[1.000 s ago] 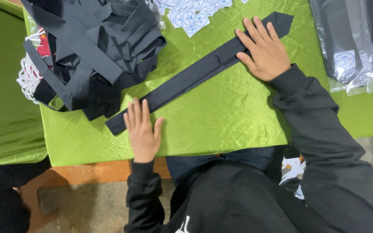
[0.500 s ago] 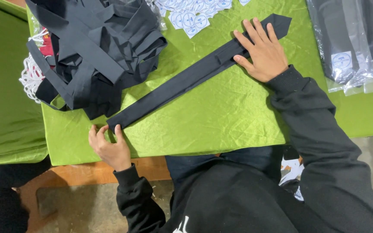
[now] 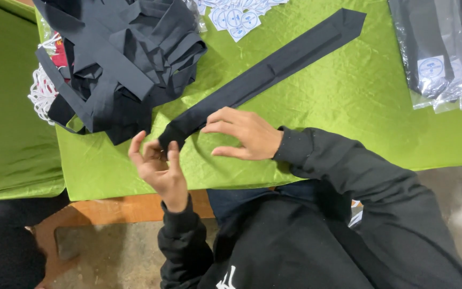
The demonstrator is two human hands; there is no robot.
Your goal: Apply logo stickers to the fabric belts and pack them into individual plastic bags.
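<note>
A long black necktie [image 3: 266, 72] lies slanted across the green tablecloth [image 3: 322, 123], its wide pointed end far up and to the right of both hands, its narrow end down between them. The left hand [image 3: 159, 171] is turned palm up at the near edge of the cloth, fingers loosely curled and half open; its fingertips meet the narrow end of the tie, but whether they really pinch it I cannot tell. The right hand [image 3: 241, 134] rests just to the right of that end — the fingers are stretched toward the left, lightly bent, with the tips touching the tie's edge; it presses rather than grasps, and nothing is closed inside it.

Above the left hand, touching the cloth, sits a heap of dark ties [image 3: 118, 59], with some white tags [image 3: 41, 93] at its left side. Beyond the right hand, at the top, lie round white labels [image 3: 236, 16]. Far to the right — well apart from both hands — are clear plastic bags [image 3: 439, 53] with dark items inside.
</note>
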